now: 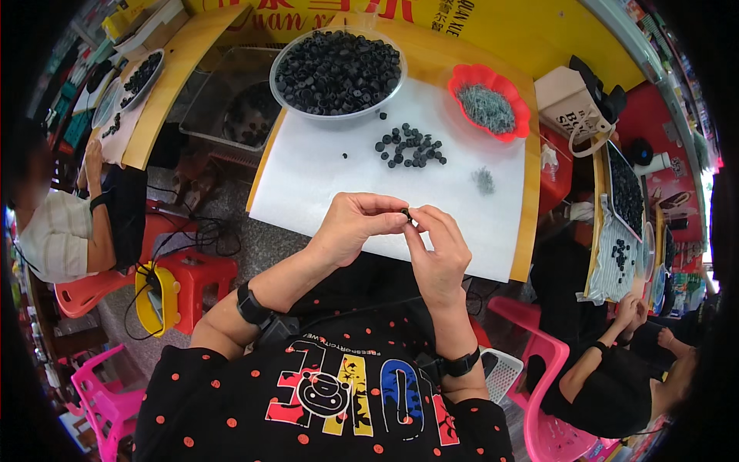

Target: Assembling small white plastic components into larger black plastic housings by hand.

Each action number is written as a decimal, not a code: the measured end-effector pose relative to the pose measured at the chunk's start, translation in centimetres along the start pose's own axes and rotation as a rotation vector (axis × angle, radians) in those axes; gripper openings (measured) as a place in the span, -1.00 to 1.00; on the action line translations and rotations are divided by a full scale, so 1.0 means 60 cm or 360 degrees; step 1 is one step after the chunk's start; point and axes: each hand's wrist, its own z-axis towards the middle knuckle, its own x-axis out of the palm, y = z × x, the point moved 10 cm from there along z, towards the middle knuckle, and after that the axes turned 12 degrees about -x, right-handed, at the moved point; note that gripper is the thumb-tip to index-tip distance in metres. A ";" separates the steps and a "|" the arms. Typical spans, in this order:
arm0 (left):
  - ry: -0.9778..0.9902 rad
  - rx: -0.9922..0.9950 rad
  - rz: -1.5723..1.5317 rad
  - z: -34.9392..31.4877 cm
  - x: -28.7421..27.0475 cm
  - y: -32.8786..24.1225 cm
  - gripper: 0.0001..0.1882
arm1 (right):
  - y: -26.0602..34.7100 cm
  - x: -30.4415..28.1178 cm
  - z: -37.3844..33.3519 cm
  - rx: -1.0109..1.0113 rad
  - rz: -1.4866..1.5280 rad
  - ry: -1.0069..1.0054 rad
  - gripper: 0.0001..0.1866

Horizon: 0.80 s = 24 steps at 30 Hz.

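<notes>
both hands pinch one small black part over the white sheet.
going left to right: the left hand (356, 225) is curled, thumb and fingertips closed on a tiny black part (406, 212); the right hand (440, 250) meets it there, fingers pinched on the same piece, held just above the near edge of the sheet (323, 181). further back, a clear bowl (286, 58) is heaped with dull black rubbery rings, so much looks left to do; a small loose pile (410, 146) of the same parts lies on the sheet, perhaps those already done, though i cannot tell. at right, a glossy red scalloped dish (471, 73) holds fine grey wiry bits, with a small grey tuft (483, 180) on the sheet.
</notes>
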 end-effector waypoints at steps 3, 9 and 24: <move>-0.0068 0.0079 0.0084 0.000 -0.006 -0.003 -0.77 | 0.002 0.003 0.000 -0.0040 -0.0024 -0.0037 -0.71; -0.0156 0.0086 0.0066 0.010 -0.018 -0.013 -0.78 | -0.011 0.015 0.001 0.0033 -0.0004 -0.0120 -0.72; 0.0386 -0.0447 -0.0249 0.008 0.011 0.005 -0.45 | -0.054 0.051 0.007 0.0592 0.1074 0.0549 -0.71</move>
